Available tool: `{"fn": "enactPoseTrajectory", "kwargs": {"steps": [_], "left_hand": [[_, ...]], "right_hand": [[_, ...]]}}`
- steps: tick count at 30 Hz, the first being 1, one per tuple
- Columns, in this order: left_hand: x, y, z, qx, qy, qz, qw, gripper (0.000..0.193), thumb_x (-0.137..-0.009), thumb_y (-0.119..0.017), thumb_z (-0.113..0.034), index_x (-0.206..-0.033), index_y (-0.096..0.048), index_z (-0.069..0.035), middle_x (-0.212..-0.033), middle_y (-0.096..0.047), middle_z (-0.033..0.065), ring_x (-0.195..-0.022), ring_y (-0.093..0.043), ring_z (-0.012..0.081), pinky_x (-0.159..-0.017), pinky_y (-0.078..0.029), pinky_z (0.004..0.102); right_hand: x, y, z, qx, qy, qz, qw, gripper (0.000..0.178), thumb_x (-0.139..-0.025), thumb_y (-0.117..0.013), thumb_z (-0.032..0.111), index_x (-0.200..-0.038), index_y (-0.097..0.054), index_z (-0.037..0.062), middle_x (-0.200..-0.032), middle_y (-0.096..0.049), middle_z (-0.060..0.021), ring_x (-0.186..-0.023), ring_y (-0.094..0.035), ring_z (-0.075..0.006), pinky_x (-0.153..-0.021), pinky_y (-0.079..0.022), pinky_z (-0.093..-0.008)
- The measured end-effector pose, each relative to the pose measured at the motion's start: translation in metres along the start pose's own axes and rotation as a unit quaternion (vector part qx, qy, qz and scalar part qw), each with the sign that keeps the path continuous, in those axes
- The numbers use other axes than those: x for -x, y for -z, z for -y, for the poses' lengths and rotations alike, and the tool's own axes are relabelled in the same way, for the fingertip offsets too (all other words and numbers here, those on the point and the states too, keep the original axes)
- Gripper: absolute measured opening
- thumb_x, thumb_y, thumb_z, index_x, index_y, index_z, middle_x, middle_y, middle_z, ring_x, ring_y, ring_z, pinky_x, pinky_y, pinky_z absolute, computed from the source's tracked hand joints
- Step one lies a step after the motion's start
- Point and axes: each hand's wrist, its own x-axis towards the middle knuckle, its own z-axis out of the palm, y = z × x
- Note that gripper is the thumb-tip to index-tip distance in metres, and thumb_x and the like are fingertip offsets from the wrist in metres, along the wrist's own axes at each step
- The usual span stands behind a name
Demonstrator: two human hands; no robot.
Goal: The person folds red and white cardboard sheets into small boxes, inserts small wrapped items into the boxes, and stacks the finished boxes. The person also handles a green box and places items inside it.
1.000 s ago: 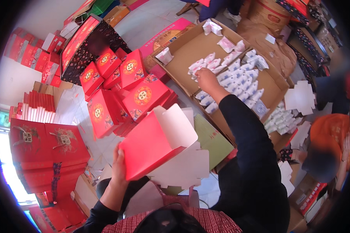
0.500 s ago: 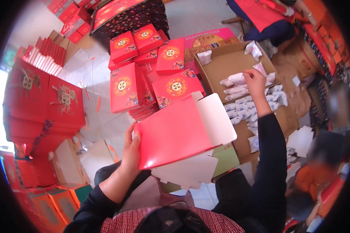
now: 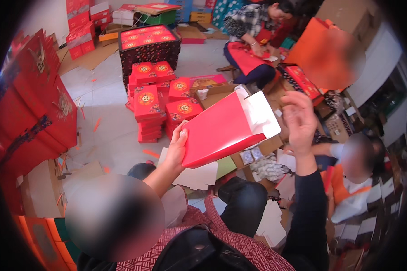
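My left hand [image 3: 177, 147] grips the lower left end of a red carton [image 3: 222, 131], thumb on its top face. The carton is tilted, its far right end raised and opened, with white inner flaps [image 3: 267, 115] sticking out. Something pale shows in the opening; I cannot tell whether it is a packet or the carton's lining. Just right of the flaps, my right hand [image 3: 299, 119] is raised, apart from the carton. Its fingers are loosely bent and spread, a little blurred, with nothing visible in them.
Stacked red gift boxes [image 3: 147, 101] stand ahead, beside a cardboard tray [image 3: 212, 97] partly hidden by the carton. White wrapped packets [image 3: 269, 168] lie at the right near flat white card pieces [image 3: 196, 177]. Large red boxes [image 3: 61, 108] rise at the left. Other people work ahead and at right.
My right hand has left the white packets in the tray and come up beside the carton's opening. The carton has been lifted and tilted by my left hand. The view has swung upward.
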Motion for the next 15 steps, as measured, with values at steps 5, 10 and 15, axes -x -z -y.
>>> {"fn": "enactPoseTrajectory", "kwargs": {"steps": [5, 10, 15], "left_hand": [[0.065, -0.05, 0.015, -0.027, -0.05, -0.004, 0.998, 0.03, -0.096, -0.046, -0.015, -0.124, -0.036, -0.013, -0.116, -0.05, 0.0107, -0.098, -0.055, 0.0184, -0.08, -0.05, 0.031], [0.157, -0.062, 0.041, -0.08, 0.032, 0.207, 0.975, 0.027, -0.089, -0.053, -0.002, -0.111, -0.04, -0.011, -0.109, -0.053, 0.0097, -0.096, -0.056, 0.0182, -0.08, -0.048, 0.0311], [0.206, -0.059, 0.061, -0.259, -0.011, 0.361, 0.896, 0.033, -0.092, -0.049, -0.006, -0.124, -0.041, -0.009, -0.111, -0.054, 0.0091, -0.099, -0.054, 0.0161, -0.084, -0.045, 0.0293]], "right_hand": [[0.105, -0.005, 0.039, -0.175, -0.289, -0.257, 0.905, 0.052, -0.091, -0.053, 0.021, -0.134, -0.03, 0.0026, -0.123, -0.046, -0.0111, -0.104, -0.05, -0.0172, -0.091, -0.04, -0.0307], [0.171, 0.017, 0.1, -0.066, -0.263, -0.326, 0.905, 0.056, -0.09, -0.053, 0.013, -0.138, -0.026, 0.004, -0.13, -0.041, -0.0121, -0.113, -0.046, -0.0192, -0.094, -0.038, -0.032], [0.241, 0.051, 0.146, -0.078, -0.226, -0.241, 0.941, 0.057, -0.089, -0.047, 0.003, -0.14, -0.022, 0.0032, -0.131, -0.041, -0.013, -0.116, -0.044, -0.0183, -0.098, -0.034, -0.0297]]}}
